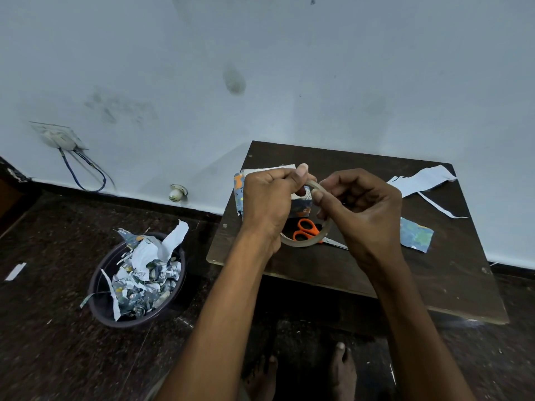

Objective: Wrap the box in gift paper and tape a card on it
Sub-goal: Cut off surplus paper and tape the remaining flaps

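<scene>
Both hands work a thin ring of clear tape [307, 224], glossy and nearly see-through, held up above a dark wooden board [362, 270] with a scuffed, matte top. The left hand [267, 204] curls its fingers and thumb round the ring's upper rim; the right hand [362, 209] pinches the same rim just beside it, thumb tip against the tape.

Behind the left hand, on the board's far left part, sits the box [301, 205], already covered in blue patterned paper with orange patches, a white card [269, 170] lying on top of it. Most of the box is hidden by the left hand. No writing can be read anywhere.

Orange-handled scissors [308, 231] with steel blades lie on the board under the ring. White paper offcuts [422, 180] rest near the board's far right corner, and a blue-green paper scrap [415, 234] lies on the board to the right of the right hand. Left of the board, on the speckled dark floor, a round dark bin [136, 279] holds crumpled paper trimmings.
</scene>
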Tool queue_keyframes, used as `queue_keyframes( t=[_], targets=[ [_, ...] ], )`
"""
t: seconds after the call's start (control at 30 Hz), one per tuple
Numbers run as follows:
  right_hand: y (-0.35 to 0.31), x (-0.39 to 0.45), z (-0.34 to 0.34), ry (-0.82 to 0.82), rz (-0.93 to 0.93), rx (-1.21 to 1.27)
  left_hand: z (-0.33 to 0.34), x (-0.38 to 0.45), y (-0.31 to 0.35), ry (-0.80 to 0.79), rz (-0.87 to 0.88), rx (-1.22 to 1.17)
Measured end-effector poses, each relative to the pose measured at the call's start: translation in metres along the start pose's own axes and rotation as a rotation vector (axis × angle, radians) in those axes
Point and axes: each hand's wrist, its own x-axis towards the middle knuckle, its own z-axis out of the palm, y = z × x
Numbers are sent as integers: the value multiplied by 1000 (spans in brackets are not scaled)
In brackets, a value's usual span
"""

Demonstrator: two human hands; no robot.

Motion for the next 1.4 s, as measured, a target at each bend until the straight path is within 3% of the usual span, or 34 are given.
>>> queue_keyframes(
  t=[0.3,0.63,0.87,1.07,1.4],
  targets=[
    [0,0,-4,43,-8,-30,2,-6,4,2,-41,-7],
    [0,-2,6,87,-25,-111,1,-1,5,192,-112,-228],
    [4,-6,19,247,-50,-194,8,-2,1,336,-134,-362],
    [2,-13,31,285,-64,-199,4,3,-3,463,-129,-423],
    [2,-34,54,207,-104,-253,3,7,-5,530,-121,-475]
  ],
)
